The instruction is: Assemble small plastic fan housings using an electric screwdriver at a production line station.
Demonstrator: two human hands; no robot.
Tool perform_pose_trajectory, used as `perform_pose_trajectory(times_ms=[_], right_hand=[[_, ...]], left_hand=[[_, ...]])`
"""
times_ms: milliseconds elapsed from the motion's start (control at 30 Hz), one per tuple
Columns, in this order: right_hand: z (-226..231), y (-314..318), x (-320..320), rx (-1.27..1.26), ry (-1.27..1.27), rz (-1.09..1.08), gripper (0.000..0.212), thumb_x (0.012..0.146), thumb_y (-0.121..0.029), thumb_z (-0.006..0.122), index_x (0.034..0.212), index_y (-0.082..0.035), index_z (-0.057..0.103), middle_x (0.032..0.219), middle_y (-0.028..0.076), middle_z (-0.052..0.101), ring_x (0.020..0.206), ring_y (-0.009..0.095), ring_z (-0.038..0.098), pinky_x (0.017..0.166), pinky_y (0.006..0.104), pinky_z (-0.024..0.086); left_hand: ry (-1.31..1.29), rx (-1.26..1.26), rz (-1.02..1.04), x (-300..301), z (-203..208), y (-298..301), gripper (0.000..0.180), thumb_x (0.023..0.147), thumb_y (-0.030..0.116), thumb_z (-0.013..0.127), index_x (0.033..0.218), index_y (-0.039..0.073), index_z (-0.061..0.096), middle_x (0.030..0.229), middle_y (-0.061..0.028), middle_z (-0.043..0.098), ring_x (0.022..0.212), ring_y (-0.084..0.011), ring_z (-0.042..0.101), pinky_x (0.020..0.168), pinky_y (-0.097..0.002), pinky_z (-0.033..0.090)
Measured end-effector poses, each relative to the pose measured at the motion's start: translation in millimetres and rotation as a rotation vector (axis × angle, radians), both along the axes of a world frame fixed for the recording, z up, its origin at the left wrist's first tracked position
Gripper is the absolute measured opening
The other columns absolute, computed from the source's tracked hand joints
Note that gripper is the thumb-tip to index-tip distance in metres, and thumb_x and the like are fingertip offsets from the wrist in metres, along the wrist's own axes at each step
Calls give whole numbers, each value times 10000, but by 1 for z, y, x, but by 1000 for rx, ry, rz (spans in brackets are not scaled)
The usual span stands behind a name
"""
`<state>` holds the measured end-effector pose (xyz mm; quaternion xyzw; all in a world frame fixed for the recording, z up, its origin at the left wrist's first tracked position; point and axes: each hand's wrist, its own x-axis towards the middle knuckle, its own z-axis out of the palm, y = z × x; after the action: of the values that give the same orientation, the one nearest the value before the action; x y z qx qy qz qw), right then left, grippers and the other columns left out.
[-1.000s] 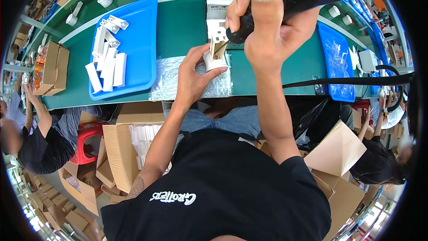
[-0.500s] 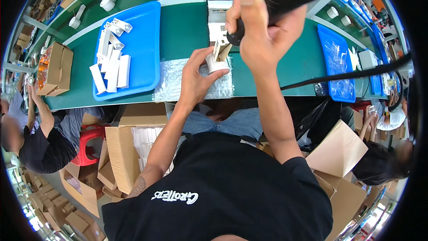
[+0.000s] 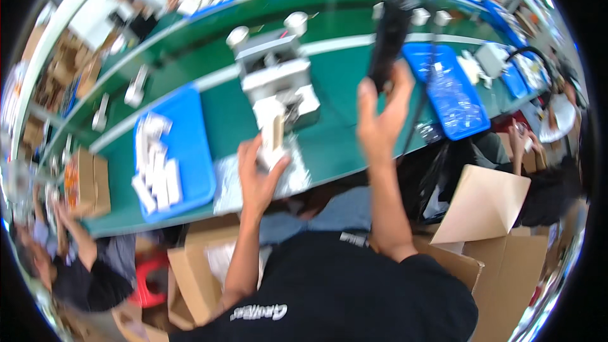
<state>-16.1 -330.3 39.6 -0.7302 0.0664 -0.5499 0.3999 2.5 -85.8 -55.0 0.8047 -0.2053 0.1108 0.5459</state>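
Observation:
My left hand [image 3: 254,177] is closed around a white fixture [image 3: 273,145] with a round base and an upright, open rectangular housing. It holds this fixture just above a sheet of clear plastic wrap, close in front of a grey-and-white bench device [image 3: 278,82]. To the right, my right hand [image 3: 383,120] is raised, its thumb and fingers apart. A black, stick-shaped power tool [image 3: 389,38], like an electric screwdriver, stands upright with its lower end between them. Blur hides whether the fingers touch it.
A blue tray [image 3: 202,171] of white housings lies left, beside a cardboard box [image 3: 95,183]. Another blue tray [image 3: 456,104] holds clear plastic pieces at right. White cups [image 3: 296,23] stand behind the device. Cartons [image 3: 481,209] flank me; co-workers sit either side.
The view has shifted. The black tool has gone from a tilted position over the fixture to upright and farther away. My right hand's grip has loosened. My left hand keeps the fixture.

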Motion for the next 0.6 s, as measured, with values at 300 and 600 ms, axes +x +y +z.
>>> perform_pose_trajectory(times_ms=[300,600], right_hand=[[-70,97,-67,-39,357,467,273,894,-67,739,1158,-2,718,976,108,653,803,276,702,693,372,562],[-84,92,-49,-49,379,376,170,964,-117,717,1101,-18,693,988,114,656,768,289,710,650,394,557]], left_hand=[[-77,-65,74,-39,-9,-10,604,736,30,852,1290,-1,613,1236,-200,609,1178,-390,573,1063,-493,436],[-182,9,162,-33,-7,-23,552,806,7,841,1311,-7,619,1264,-201,582,1197,-356,558,1041,-478,448]])
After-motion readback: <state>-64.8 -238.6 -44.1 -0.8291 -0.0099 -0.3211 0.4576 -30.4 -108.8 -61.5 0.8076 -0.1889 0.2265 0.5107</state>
